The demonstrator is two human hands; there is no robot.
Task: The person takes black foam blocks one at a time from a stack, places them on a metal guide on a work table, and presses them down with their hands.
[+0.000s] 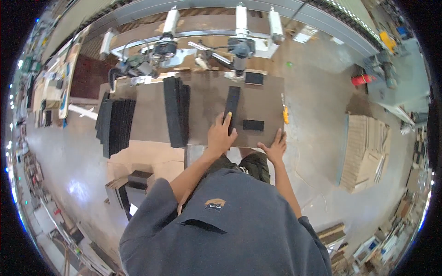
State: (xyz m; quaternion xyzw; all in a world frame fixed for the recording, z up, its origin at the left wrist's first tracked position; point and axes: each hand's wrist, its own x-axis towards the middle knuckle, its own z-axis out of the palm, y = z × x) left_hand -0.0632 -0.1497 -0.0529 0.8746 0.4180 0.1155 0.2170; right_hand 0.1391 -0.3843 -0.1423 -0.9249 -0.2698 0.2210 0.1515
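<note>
My left hand (220, 134) rests on the near end of a long black strip (231, 105) that lies on a brown work table (152, 119), and a yellow marker-like tip shows at its fingers. My right hand (275, 148) is spread on the table's near right edge and holds nothing. A small black rectangular piece (253, 124) lies between the two hands. Another small black piece (254, 78) sits at the table's far side.
A stack of long black strips (176, 110) lies mid-table, with more strips (114, 124) at its left end. A yellow-handled tool (285, 114) lies at the right edge. A machine with white arms (221, 41) stands behind. Wooden boards (366, 152) lie on the floor to the right.
</note>
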